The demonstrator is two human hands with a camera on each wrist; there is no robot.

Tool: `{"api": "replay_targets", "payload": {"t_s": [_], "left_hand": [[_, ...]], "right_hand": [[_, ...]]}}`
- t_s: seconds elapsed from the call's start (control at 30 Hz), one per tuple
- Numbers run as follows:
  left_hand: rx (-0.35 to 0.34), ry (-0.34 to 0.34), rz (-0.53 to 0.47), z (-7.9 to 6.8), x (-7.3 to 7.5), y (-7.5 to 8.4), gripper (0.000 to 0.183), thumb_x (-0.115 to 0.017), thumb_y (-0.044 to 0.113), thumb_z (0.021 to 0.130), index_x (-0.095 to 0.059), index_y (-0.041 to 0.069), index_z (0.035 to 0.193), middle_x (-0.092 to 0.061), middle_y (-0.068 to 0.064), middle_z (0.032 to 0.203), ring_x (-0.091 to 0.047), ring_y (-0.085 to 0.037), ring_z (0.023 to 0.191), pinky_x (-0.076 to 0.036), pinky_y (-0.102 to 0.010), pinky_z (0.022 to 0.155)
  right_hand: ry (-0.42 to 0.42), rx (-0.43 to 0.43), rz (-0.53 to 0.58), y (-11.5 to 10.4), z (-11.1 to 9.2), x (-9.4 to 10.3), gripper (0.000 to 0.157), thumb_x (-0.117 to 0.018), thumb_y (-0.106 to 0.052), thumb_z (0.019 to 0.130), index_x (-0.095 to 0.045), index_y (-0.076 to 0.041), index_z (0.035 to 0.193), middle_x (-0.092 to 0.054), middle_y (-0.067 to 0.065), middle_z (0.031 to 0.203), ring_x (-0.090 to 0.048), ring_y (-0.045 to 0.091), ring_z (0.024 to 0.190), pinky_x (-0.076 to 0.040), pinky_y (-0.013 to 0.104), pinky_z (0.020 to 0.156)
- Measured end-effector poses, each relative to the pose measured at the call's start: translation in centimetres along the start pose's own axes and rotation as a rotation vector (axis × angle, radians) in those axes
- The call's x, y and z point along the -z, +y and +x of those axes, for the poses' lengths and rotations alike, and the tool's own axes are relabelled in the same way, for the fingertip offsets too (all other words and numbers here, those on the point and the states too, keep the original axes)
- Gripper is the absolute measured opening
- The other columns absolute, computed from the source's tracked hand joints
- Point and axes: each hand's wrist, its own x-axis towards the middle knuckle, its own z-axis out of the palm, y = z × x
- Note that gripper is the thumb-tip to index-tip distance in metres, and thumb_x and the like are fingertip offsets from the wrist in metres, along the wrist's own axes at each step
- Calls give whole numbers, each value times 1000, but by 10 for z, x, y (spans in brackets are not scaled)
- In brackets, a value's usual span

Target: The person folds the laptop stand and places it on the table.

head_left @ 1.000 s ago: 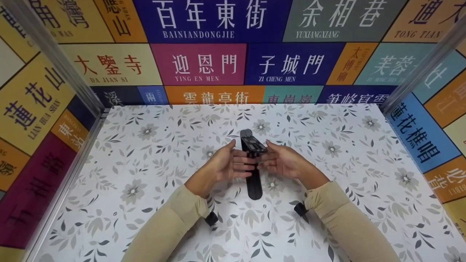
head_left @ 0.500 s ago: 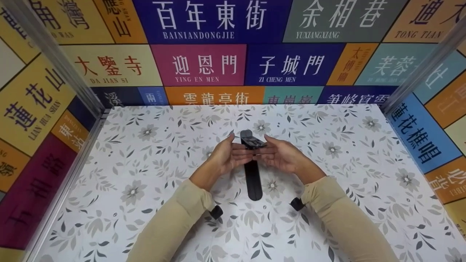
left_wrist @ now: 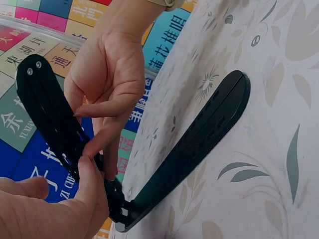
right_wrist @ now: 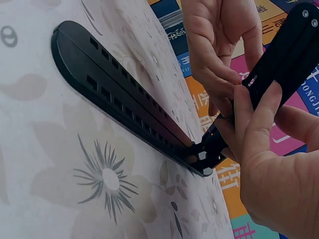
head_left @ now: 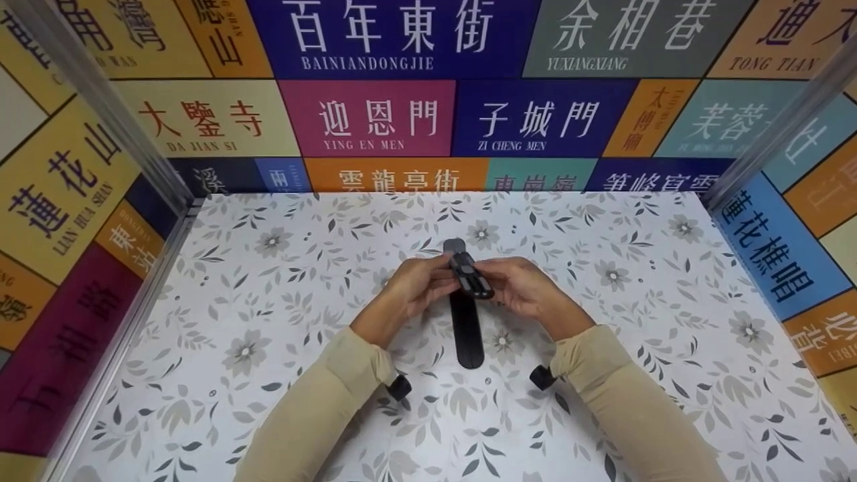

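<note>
A black folding stand with hinged sections stands near the middle of the floral tabletop. Its long slotted base lies flat, and a short linkage rises from the base's far end. The upper plate is raised and tilted, with two round rivets at its end in both wrist views. My left hand holds the raised part from the left, thumb close to the plate. From the right, my right hand holds the same part, its fingers against the underside. The hands partly hide the hinge.
White tabletop with grey flowers and leaves surrounds the stand. Upright panels with coloured street-name blocks close off the back and both sides. A small black piece shows at the left cuff, another black piece at the right.
Straight fingers beneath the plate have given way to a hold from both sides. The upper plate has swung, its free end now pointing more toward me. The base has stayed put.
</note>
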Motion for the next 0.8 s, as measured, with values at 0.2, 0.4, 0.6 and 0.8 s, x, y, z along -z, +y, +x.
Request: {"api": "replay_targets", "payload": {"t_s": [0.2, 0.4, 0.6, 0.8], "left_hand": [[-58, -26, 125, -1, 1, -6, 31, -64, -8, 92, -62, -16, 122, -75, -16, 101, -74, -19, 89, -61, -29, 87], [-97, -11, 294, -2, 3, -12, 35, -67, -11, 88, -62, -17, 122, -71, -26, 113, -76, -25, 93, -62, -30, 86], [-182, 20, 580, -1, 8, -18, 32, -68, -7, 84, -67, -14, 115, -74, -23, 105, -75, -23, 87, -63, -31, 81], [-320, 88, 985, -3, 9, -23, 26, -75, 3, 78, -76, -4, 102, -76, -15, 93, -65, -21, 82, -57, -32, 79]], "right_hand": [[-1, 11, -34, 3, -1, 0, 34, -60, 0, 100, -56, 14, 131, -78, 9, 97, -77, 16, 84, -62, 24, 74], [55, -6, -180, 9, -2, 0, 50, -66, 2, 95, -50, 13, 140, -78, 3, 97, -76, 13, 87, -62, 26, 78], [104, -2, -377, 16, -2, 1, 54, -73, 0, 90, -56, 7, 140, -78, 9, 107, -75, 14, 89, -62, 26, 77], [152, 28, -585, 23, -4, -2, 55, -76, -1, 85, -61, 1, 138, -76, 19, 111, -75, 17, 88, -63, 30, 76]]}}
